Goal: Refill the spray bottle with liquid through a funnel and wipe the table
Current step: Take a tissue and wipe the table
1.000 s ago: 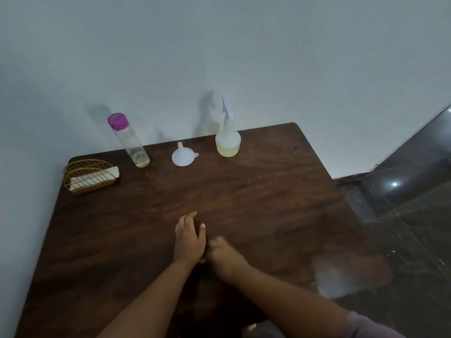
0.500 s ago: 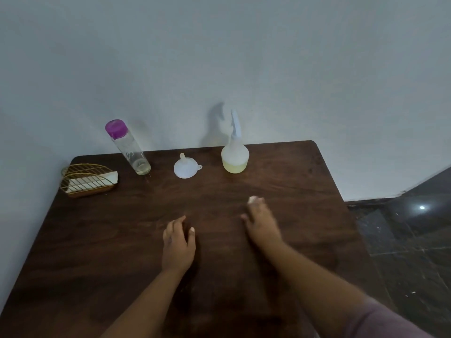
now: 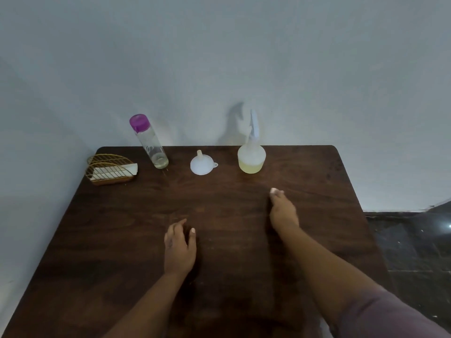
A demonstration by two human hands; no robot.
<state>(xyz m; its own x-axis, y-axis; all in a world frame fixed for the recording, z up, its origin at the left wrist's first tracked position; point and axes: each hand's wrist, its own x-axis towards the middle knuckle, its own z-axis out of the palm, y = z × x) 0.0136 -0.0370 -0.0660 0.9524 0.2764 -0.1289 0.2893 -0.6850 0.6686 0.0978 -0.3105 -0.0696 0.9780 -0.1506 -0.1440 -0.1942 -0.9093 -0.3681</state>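
A translucent spray bottle [image 3: 251,156] with a little yellowish liquid stands at the table's far edge, right of centre. Left of it a white funnel [image 3: 201,164] lies mouth down. Further left stands a clear bottle [image 3: 150,143] with a purple cap and a small amount of liquid. My left hand [image 3: 179,247] rests on the dark wooden table [image 3: 317,191] near the middle, fingers loosely curled, holding nothing. My right hand [image 3: 283,212] reaches forward over the table, short of the spray bottle, fingers extended and empty.
A gold wire holder [image 3: 109,169] with white napkins sits at the far left corner. A pale wall runs behind and left of the table. Dark glossy floor [image 3: 415,240] lies past the table's right edge.
My right hand has left the left hand and moved forward and right toward the spray bottle. The left hand stays on the table. The camera has tilted, showing more wall.
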